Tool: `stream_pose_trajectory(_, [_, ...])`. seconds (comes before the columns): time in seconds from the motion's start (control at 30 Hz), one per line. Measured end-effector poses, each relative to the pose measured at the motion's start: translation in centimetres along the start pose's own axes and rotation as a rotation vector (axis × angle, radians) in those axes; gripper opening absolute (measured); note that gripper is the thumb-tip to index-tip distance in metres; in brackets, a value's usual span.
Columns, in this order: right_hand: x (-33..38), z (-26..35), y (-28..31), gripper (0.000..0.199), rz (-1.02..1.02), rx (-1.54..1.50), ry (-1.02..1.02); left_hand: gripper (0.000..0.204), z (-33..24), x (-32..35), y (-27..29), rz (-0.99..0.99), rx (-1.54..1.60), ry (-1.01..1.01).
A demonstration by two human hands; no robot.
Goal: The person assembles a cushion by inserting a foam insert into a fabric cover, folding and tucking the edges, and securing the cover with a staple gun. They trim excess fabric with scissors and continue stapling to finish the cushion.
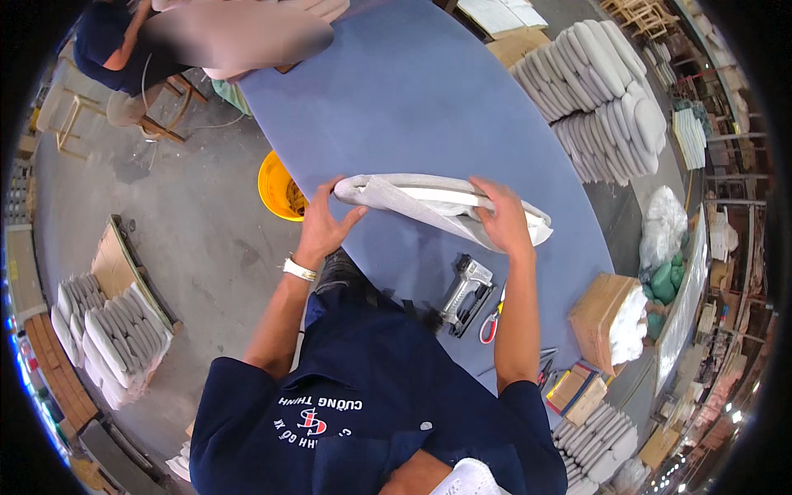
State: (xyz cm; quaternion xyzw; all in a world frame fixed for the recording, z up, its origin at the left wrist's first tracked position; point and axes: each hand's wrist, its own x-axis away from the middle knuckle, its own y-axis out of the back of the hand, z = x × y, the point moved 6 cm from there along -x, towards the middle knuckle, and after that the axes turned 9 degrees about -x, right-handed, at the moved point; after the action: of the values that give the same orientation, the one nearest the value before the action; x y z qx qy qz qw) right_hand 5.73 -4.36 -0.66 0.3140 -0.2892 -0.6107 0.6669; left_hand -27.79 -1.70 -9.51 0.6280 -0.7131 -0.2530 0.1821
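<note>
Both hands, left hand (323, 224) and right hand (503, 221), grip a pale fabric-wrapped seat pad (441, 205) on the blue table (412, 99); its underside is hidden, possibly board.

An open brown cardboard box (600, 318) of white stuffing stands at the table's right edge

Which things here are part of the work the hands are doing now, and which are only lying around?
In hand:
- left hand and right hand, both gripping the grey seat cushion
- blue table, under the cushion

Lying about:
- staple gun
- red-handled pliers
- yellow bucket on the floor
- stacked cushions
- cardboard box of white padding
</note>
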Motion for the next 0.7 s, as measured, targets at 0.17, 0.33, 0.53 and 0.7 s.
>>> stream_pose_trajectory(0.17, [1.0, 3.9, -1.4, 0.050, -0.106, 0.016, 0.132, 0.059, -1.7, -1.3, 0.4, 0.097, -0.045, -0.056])
stream_pose_trajectory(0.33, [0.8, 12.6, -8.8, 0.039, -0.073, -0.268, 0.252, 0.053, -0.4, -1.8, 0.5, 0.124, -0.045, -0.004])
stream_pose_trajectory(0.53, [1.5, 11.0, -11.5, 0.020, -0.203, -0.431, 0.062, 0.055, 0.0, -1.4, 0.7, 0.127, -0.127, -0.071])
stream_pose_trajectory(0.7, [4.0, 10.1, -9.7, 0.014, -0.253, -0.381, 0.024, 0.053, -3.4, 3.0, 0.1, 0.003, -0.199, 0.005])
